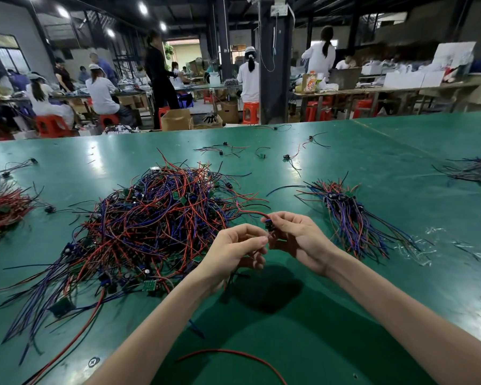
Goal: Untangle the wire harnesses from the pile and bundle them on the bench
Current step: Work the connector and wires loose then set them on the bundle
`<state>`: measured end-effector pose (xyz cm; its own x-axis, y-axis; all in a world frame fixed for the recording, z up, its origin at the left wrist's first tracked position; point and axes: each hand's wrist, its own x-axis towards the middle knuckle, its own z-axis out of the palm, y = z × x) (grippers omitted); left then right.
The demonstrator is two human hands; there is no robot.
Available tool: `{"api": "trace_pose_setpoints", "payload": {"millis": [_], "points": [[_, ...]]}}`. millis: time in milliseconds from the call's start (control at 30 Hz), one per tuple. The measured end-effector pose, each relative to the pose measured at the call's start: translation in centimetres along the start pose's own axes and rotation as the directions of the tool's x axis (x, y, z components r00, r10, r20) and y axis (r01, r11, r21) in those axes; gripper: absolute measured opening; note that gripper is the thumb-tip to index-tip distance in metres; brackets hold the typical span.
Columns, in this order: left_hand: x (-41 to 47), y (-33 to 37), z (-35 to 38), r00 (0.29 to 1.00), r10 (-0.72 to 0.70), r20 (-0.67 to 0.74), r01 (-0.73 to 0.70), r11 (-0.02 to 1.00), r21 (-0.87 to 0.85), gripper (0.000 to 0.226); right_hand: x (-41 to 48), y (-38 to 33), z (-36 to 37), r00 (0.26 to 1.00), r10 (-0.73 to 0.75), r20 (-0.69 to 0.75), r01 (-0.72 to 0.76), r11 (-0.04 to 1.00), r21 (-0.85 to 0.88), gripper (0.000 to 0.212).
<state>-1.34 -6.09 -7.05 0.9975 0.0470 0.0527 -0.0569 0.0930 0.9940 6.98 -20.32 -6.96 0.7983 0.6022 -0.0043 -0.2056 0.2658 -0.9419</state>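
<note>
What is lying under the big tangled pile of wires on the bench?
Around the tangled pile only the green bench shows, with small green circuit boards and loose wire ends poking out at its edges. Anything beneath the middle is covered by wires.

Both bare forearms reach forward and converge at centre. The left hand (pixel 235 247) is curled, thumb and forefinger pinched together, palm turned rightward. The right hand (pixel 296 236) faces it, fingertips almost touching, fingers bent in a pinch.

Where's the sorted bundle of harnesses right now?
In the head view, the sorted bundle lies on the green bench, on the person's right, just beyond the right hand and across from the big tangled pile.
</note>
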Motion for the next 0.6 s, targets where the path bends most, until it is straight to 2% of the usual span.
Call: {"api": "trace_pose_setpoints", "payload": {"millis": [233,400,500,600], "points": [[0.2,0.2,-0.2,0.997,0.051,-0.062,-0.05,0.999,0.005,0.019,-0.3,-1.4,-0.1,0.999,-0.002,-0.045,0.004,0.999,0.037,0.011],[0.0,0.2,-0.1,0.999,-0.002,-0.038,0.001,0.999,-0.04,0.024,0.5,-2.1,-0.8,0.991,0.084,-0.104,-0.07,0.988,0.136,0.007],[0.0,0.4,0.0,0.999,-0.022,-0.028,0.019,0.997,-0.08,0.023,4.3,-4.3,-1.7,0.978,0.143,-0.154,-0.114,0.976,0.186,0.013],[0.1,0.6,-0.1,0.997,-0.046,-0.054,0.039,0.991,-0.129,0.024,10.1,-7.9,-2.6,0.974,0.075,-0.212,-0.015,0.962,0.272,0.018]]}}
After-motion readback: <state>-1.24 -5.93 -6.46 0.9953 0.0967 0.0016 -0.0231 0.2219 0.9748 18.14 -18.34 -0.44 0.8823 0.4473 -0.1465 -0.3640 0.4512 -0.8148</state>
